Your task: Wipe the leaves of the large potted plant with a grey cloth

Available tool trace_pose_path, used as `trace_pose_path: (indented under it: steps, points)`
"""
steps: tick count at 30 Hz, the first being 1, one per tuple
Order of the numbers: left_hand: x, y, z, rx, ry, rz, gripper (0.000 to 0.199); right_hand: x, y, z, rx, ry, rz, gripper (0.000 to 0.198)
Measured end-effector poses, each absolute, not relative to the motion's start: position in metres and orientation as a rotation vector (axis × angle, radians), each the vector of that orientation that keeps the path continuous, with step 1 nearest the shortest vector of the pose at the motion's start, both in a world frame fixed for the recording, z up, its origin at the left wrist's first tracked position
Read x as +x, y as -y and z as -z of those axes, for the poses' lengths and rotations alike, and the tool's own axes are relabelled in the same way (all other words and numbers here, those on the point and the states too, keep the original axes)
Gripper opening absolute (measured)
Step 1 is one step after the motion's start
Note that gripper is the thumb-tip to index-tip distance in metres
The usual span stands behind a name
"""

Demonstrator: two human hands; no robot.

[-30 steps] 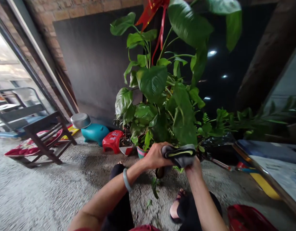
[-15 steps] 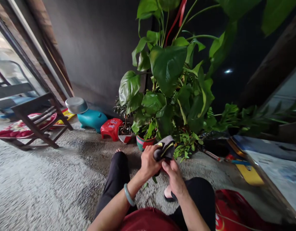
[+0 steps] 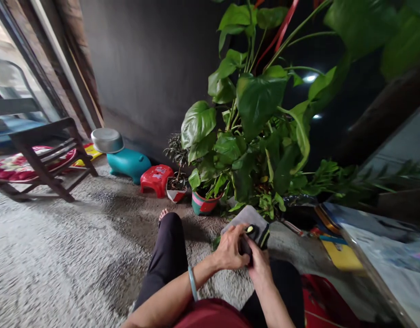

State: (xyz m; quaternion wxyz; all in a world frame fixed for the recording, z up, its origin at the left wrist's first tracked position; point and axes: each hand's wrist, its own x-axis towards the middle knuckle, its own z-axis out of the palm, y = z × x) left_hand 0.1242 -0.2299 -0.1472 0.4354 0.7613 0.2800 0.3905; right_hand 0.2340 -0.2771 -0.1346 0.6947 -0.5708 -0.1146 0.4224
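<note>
Between my hands is a folded grey cloth with black edging and yellow-green stripes; its exact kind is unclear. My left hand, below a pale bangle, has its fingers bent over the near side of the cloth. From the right, my right hand grips the dark lower part, thumb on top. Some fingertips of both hands are hidden in the folds. A green leaf shows just left of my left hand. Beyond the cloth stands a large leafy plant, with a green and red pot at its base.
Along the dark wall stand a small potted plant, a red stool and a teal animal-shaped seat with a metal basin. A wooden chair is at left. A covered table edges the right side.
Both hands have come nearer and slightly right with the cloth, which was bunched and now spreads flatter, its grey face showing. My view has shifted a little.
</note>
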Motion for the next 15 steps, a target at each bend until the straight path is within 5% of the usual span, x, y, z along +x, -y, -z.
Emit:
trace_pose_path:
  steps: [4, 7, 15]
  points:
    - [0.094, 0.187, 0.162, 1.509, -0.623, -0.808, 0.040, 0.240, 0.278, 0.141, -1.362, 0.167, -0.992, 0.040]
    - [0.075, 0.142, 0.174, 1.272, -0.981, -1.107, 0.027, 0.241, 0.282, 0.142, -1.452, 0.296, -1.038, 0.037]
    - [0.089, 0.039, 0.208, 1.320, -1.012, -1.248, 0.049, 0.231, 0.249, 0.147, -1.529, 0.587, -0.962, 0.037]
